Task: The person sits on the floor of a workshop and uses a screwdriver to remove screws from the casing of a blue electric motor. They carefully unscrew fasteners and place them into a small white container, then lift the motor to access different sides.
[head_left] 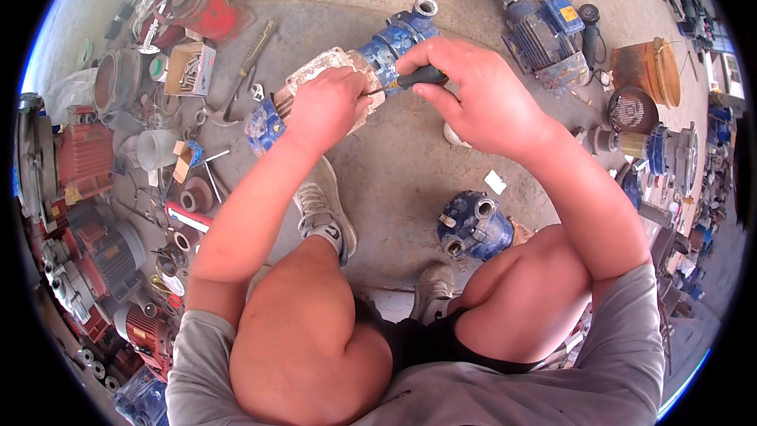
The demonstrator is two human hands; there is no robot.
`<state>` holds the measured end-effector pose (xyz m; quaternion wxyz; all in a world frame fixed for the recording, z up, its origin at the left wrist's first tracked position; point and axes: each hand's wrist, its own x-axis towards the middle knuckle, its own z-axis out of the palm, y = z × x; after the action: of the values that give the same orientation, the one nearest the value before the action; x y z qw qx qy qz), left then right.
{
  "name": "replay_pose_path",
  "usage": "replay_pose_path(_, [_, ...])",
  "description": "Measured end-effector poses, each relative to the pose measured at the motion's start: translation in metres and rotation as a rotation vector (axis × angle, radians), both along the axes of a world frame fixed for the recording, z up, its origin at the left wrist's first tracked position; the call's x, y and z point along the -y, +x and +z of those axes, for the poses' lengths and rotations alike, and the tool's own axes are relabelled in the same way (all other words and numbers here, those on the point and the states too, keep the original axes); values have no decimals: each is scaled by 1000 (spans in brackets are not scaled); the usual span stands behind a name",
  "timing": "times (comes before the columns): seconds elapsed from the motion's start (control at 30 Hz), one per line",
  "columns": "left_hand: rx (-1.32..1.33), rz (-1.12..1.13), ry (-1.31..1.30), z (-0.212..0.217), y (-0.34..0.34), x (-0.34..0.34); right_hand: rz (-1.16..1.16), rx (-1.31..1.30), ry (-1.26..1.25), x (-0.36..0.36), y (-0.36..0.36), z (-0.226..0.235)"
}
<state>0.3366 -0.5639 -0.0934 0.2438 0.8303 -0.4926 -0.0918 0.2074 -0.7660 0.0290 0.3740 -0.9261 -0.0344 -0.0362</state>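
My right hand (485, 99) grips the black handle of a screwdriver (424, 76), its thin shaft pointing left. The shaft's end meets the curled fingers of my left hand (327, 106); whatever they pinch is hidden. Both hands are over a motor with a blue pump (386, 47) attached, lying on the floor between my feet and the far side. A whitish, worn box (319, 67) on the motor's top sits under my left hand. The motor's blue end (266, 122) shows beyond my left wrist.
A blue pump part (475, 225) lies by my right knee. To the left are a hammer (229, 116), a small carton of bolts (189, 69), a red casing (206, 12) and several motors. At right stand another blue-and-grey motor (544, 31) and a rusty bucket (646, 71).
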Motion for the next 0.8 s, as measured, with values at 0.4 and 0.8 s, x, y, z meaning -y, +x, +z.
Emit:
replay_pose_path(0.4, [-117,59,-46,-3,-1,-1,109,52,-124,-8,15,4])
replay_pose_path(0.8, [-396,260,-153,33,-2,4,-37,28,-456,-16,38,-6])
